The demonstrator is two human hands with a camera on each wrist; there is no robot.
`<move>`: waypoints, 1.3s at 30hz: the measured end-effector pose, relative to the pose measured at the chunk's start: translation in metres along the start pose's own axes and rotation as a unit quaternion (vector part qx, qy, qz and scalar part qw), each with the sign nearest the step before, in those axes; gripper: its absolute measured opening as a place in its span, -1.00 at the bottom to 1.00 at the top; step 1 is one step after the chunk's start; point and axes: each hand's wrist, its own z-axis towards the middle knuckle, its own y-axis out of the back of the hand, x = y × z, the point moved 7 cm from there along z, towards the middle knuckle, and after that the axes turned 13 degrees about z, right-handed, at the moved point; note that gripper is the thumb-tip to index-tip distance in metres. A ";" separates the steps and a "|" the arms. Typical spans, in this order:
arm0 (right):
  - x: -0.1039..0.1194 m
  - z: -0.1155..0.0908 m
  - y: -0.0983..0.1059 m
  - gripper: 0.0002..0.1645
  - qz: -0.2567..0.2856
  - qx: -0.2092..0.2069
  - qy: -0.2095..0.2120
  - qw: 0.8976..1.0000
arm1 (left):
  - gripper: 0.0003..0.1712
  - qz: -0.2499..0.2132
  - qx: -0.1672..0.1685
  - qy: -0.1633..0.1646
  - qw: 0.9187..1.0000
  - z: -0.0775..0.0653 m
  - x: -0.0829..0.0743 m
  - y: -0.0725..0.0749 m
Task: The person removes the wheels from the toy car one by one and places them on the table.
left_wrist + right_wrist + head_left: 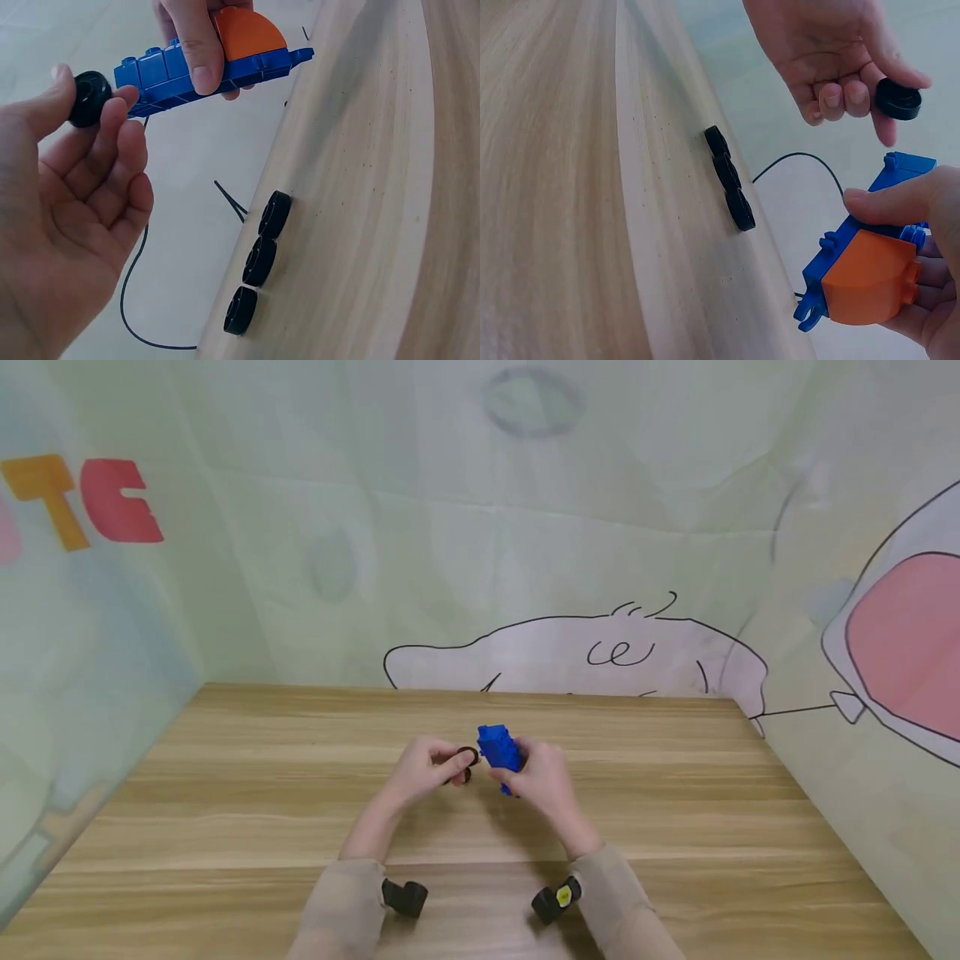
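My left hand pinches a black toy wheel between thumb and forefinger, its other fingers loosely curled. Across from it, my right hand grips a blue toy vehicle body by its sides, held above the table. An orange rounded block sits on one end of the blue body, beside a small blue hook. In the left wrist view, the held wheel is close to the body's other end. Small pegs stick out along the body's side in the right wrist view.
Three more black wheels stand in a row on the wooden table, mostly hidden behind my left hand in the head view. A printed cloth backdrop rises behind the table and at both sides.
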 end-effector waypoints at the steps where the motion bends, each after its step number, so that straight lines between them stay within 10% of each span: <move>1: 0.000 0.000 -0.001 -0.52 0.000 0.001 -0.003 1.000 | -0.61 0.004 0.000 0.011 1.000 0.000 0.002 0.000; 9: -0.001 -0.001 -0.002 -0.49 -0.001 0.005 -0.007 1.000 | -0.67 0.014 -0.006 0.081 0.997 0.000 0.016 0.001; 39: -0.006 -0.001 -0.005 -0.47 -0.008 0.013 -0.037 0.999 | -0.52 -0.058 -0.025 0.162 0.985 -0.006 0.044 0.011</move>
